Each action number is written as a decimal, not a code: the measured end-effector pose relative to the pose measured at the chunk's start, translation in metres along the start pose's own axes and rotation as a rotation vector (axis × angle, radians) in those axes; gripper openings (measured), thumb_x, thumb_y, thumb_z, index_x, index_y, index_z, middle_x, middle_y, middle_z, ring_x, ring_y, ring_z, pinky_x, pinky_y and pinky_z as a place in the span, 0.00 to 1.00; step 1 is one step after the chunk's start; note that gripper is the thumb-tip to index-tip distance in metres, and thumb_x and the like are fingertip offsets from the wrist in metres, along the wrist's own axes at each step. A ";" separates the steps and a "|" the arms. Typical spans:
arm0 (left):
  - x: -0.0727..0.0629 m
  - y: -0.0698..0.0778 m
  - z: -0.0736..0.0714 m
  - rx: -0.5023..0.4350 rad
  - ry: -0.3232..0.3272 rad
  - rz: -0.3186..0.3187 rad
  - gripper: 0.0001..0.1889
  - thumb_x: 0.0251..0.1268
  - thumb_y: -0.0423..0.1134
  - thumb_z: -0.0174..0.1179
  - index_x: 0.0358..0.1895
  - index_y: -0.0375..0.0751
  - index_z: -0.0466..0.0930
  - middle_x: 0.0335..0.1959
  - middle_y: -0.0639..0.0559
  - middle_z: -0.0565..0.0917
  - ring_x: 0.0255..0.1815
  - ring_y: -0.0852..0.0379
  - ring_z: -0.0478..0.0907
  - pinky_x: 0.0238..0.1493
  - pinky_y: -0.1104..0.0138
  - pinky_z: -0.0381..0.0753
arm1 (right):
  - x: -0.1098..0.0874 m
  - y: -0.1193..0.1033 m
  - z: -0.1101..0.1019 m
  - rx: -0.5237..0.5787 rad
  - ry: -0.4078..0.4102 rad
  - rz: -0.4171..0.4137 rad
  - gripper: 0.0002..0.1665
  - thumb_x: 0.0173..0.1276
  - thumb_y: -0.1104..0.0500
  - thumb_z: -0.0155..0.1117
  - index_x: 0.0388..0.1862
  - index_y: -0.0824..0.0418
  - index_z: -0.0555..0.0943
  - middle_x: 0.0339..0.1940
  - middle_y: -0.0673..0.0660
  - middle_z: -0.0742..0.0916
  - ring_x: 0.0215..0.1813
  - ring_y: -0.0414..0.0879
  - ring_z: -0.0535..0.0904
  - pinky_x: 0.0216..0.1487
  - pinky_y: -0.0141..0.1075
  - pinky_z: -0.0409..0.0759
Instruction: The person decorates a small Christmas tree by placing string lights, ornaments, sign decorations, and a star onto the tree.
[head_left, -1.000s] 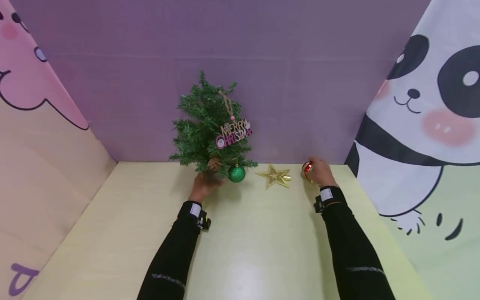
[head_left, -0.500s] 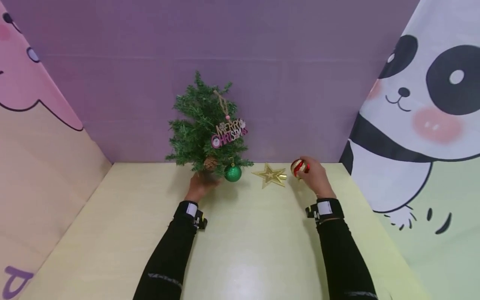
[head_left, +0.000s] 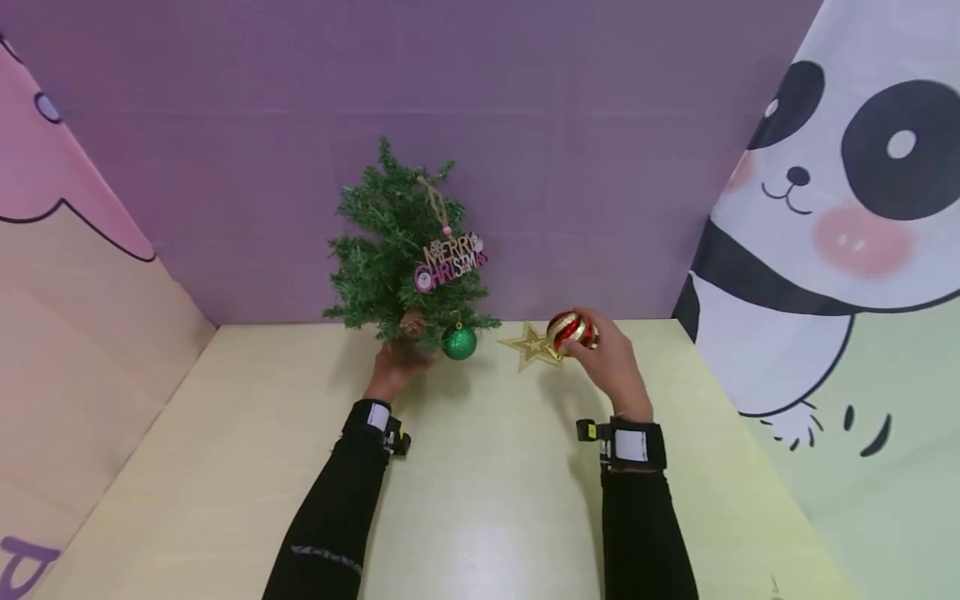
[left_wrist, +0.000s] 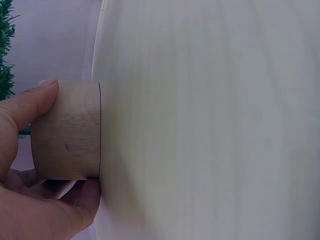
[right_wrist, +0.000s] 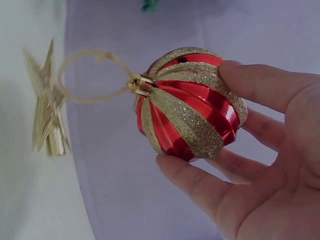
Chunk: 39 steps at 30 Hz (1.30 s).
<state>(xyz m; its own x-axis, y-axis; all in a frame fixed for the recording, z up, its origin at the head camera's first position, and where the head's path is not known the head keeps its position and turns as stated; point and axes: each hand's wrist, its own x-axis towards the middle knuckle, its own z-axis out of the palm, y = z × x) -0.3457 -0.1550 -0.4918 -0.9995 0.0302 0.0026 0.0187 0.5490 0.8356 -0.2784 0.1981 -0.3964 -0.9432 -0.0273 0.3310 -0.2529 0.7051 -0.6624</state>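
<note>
Sign (head_left: 450, 260), pinecone (head_left: 412, 322), green ball (head_left: 459, 342) already on tree (head_left: 378, 242), far left. My left hand (head_left: 392, 369) grips its wooden base (left_wrist: 70, 130); my right hand (head_left: 612, 367) holds red ball (right_wrist: 187, 102), right of tree, unhung. Star (head_left: 531, 346) on table (head_left: 480, 467), seemingly also left to do.

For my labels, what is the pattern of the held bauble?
The bauble has red and glittery gold stripes, best seen in the right wrist view.

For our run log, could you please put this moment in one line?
left hand: grips wooden base of tree; right hand: holds red-gold bauble; star: on table; green bauble: hangs on tree
</note>
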 end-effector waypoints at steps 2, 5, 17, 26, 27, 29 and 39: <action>0.000 0.000 -0.002 0.002 0.002 0.008 0.52 0.49 0.57 0.64 0.70 0.32 0.45 0.67 0.31 0.54 0.64 0.36 0.57 0.60 0.49 0.62 | -0.001 -0.005 0.001 0.004 -0.003 0.009 0.34 0.60 0.53 0.65 0.65 0.52 0.66 0.59 0.57 0.74 0.48 0.51 0.73 0.41 0.44 0.74; 0.001 0.001 -0.001 0.019 0.011 0.034 0.49 0.49 0.56 0.64 0.67 0.32 0.51 0.63 0.32 0.60 0.61 0.37 0.62 0.57 0.50 0.66 | -0.003 -0.010 0.000 0.014 -0.006 0.013 0.34 0.60 0.53 0.65 0.65 0.51 0.66 0.59 0.58 0.74 0.50 0.51 0.73 0.42 0.45 0.75; -0.020 0.004 -0.017 -0.103 0.012 0.063 0.46 0.52 0.45 0.67 0.69 0.32 0.48 0.65 0.32 0.58 0.65 0.38 0.57 0.60 0.51 0.63 | -0.009 -0.030 0.002 0.102 -0.041 -0.048 0.33 0.60 0.51 0.65 0.64 0.49 0.67 0.60 0.53 0.74 0.57 0.49 0.72 0.49 0.44 0.76; -0.097 0.070 -0.069 0.473 -0.270 -0.038 0.36 0.56 0.52 0.60 0.58 0.25 0.63 0.49 0.33 0.73 0.45 0.40 0.72 0.41 0.53 0.73 | -0.014 -0.044 -0.007 0.077 -0.026 -0.079 0.33 0.59 0.48 0.64 0.64 0.45 0.67 0.60 0.49 0.73 0.57 0.45 0.72 0.48 0.41 0.77; -0.107 0.082 -0.072 0.488 -0.296 -0.019 0.33 0.57 0.51 0.60 0.57 0.28 0.65 0.48 0.36 0.74 0.45 0.43 0.73 0.40 0.55 0.73 | -0.015 -0.046 -0.008 0.079 -0.030 -0.084 0.33 0.59 0.48 0.64 0.64 0.45 0.66 0.60 0.49 0.73 0.57 0.45 0.72 0.48 0.41 0.77; -0.126 0.106 -0.074 0.480 -0.326 0.051 0.31 0.58 0.51 0.59 0.60 0.34 0.66 0.50 0.42 0.76 0.47 0.46 0.74 0.42 0.56 0.74 | -0.016 -0.051 -0.011 0.075 -0.039 -0.089 0.34 0.59 0.47 0.64 0.64 0.44 0.66 0.60 0.48 0.73 0.57 0.45 0.72 0.48 0.40 0.78; -0.165 0.175 -0.054 0.336 -0.187 0.675 0.36 0.59 0.46 0.60 0.69 0.55 0.54 0.68 0.58 0.58 0.67 0.59 0.57 0.58 0.61 0.68 | -0.031 -0.081 -0.020 0.159 -0.191 -0.158 0.34 0.59 0.44 0.62 0.65 0.44 0.66 0.61 0.45 0.72 0.53 0.49 0.76 0.42 0.37 0.80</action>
<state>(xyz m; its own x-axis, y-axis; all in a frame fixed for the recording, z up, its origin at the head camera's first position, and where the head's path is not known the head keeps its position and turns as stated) -0.1790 -0.1088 -0.3166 -0.7493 0.5717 0.3343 0.6579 0.5846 0.4748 -0.2248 0.1561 -0.3398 -0.9089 -0.2715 0.3164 -0.4166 0.5622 -0.7144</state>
